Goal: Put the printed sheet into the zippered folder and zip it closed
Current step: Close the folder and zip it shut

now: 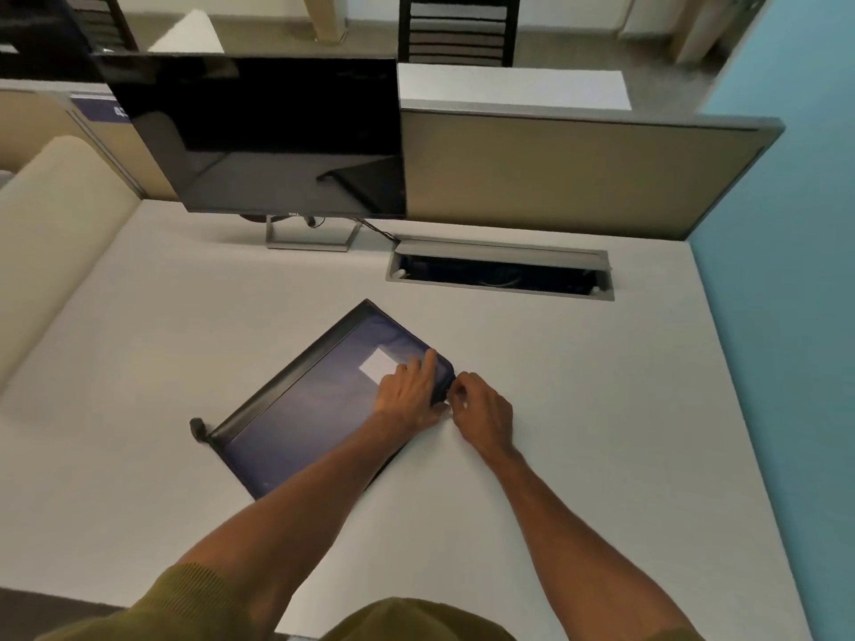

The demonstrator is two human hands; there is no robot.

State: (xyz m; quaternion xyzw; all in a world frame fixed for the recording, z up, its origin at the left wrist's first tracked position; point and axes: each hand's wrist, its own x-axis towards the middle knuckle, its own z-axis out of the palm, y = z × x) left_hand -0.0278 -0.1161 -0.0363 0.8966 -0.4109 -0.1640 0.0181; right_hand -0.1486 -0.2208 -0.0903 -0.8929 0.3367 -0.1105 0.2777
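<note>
Two hands meet at the folder [314, 409] corner: left hand [409, 393] flat, fingers straight, pinning it, right hand [481, 409] pinching the zip pull [448, 394], best drawn steadily.

**An office workstation**

A white desk [578, 409] carries a dark monitor [268, 136] on a metal stand, with a cable hatch [499, 268] set into it. Beige partition panels [569, 173] fence it off; carpet and chairs [458, 27] lie beyond.
</note>
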